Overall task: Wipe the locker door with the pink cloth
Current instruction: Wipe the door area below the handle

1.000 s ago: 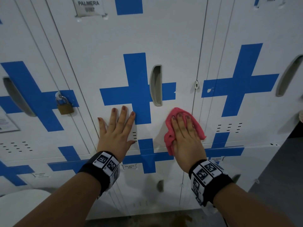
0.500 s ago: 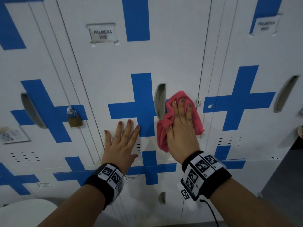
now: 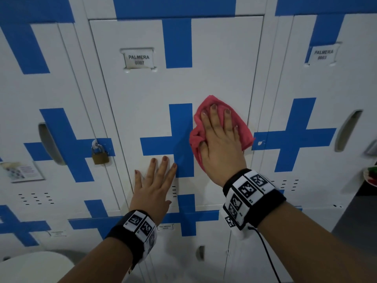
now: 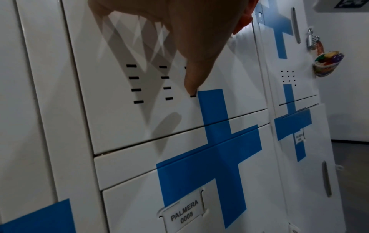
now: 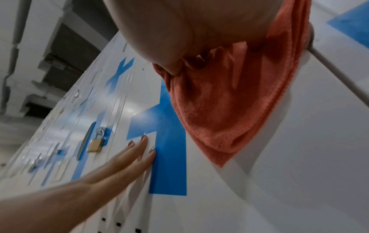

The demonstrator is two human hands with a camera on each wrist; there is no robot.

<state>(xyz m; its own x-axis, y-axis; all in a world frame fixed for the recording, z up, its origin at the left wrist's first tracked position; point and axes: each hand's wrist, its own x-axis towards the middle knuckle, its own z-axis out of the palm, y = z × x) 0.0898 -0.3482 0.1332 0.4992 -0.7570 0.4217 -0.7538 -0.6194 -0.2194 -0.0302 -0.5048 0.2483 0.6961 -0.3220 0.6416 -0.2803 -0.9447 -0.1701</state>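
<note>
The white locker door [image 3: 214,68] with a blue cross fills the middle of the head view. My right hand [image 3: 220,137] lies flat, fingers straight, and presses the pink cloth [image 3: 245,132] against the door just right of the cross. The cloth covers the door's handle recess. In the right wrist view the cloth [image 5: 229,110] hangs bunched under my palm. My left hand [image 3: 155,180] rests flat on the door, lower and to the left, fingertips at the cross's edge. It holds nothing. The left wrist view shows its thumb [image 4: 191,78] beside the vent slots.
A brass padlock [image 3: 100,155] hangs on the locker to the left. Name labels [image 3: 138,59] sit on the doors. Another locker with a recessed handle [image 3: 346,129] stands to the right. A colourful object [image 4: 327,63] hangs at the far right. Dark floor lies at the lower right.
My right hand has slid the pink cloth up the door, from below the handle to over it. My left hand has stayed flat in place. The head camera has tilted upward.
</note>
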